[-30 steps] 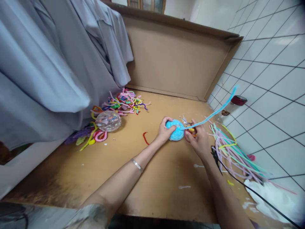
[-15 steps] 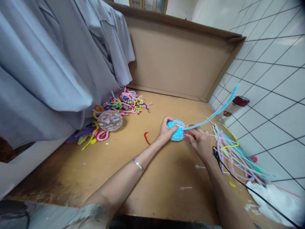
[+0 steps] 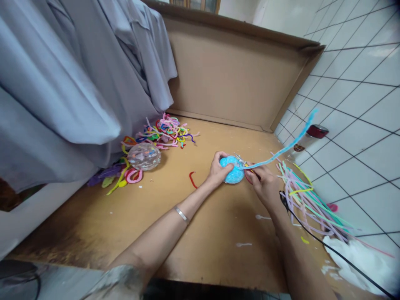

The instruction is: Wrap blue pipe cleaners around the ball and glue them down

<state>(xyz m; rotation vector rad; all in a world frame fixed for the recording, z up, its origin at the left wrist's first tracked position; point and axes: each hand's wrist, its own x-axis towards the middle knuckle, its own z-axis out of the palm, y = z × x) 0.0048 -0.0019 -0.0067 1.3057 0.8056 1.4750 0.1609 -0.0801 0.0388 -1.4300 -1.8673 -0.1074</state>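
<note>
A round form wrapped in light-blue pipe cleaner (image 3: 233,175) is gripped in my left hand (image 3: 218,168), thumb on top and fingers behind. From it a loose blue pipe cleaner (image 3: 281,152) rises to the right, passing over my right hand's fingertips. My right hand (image 3: 264,179) is closed on pliers (image 3: 243,161) with reddish handles; their metal tip lies just beside the blue form's upper right edge. The hand covers most of the handles. A short red pipe cleaner piece (image 3: 193,180) rests on the table left of my left hand.
A clear decorated ball (image 3: 144,156) and a heap of coloured pipe cleaners (image 3: 168,129) lie at left. Right are long pastel pipe cleaners (image 3: 308,200), a red-lidded jar (image 3: 304,141), a black cable (image 3: 331,248) and white crumpled material (image 3: 356,260). Cardboard (image 3: 234,75) stands behind.
The pliers' tip has moved right and back from the top of the blue form to beside its edge. My right hand has shifted slightly right; the left still grips the form.
</note>
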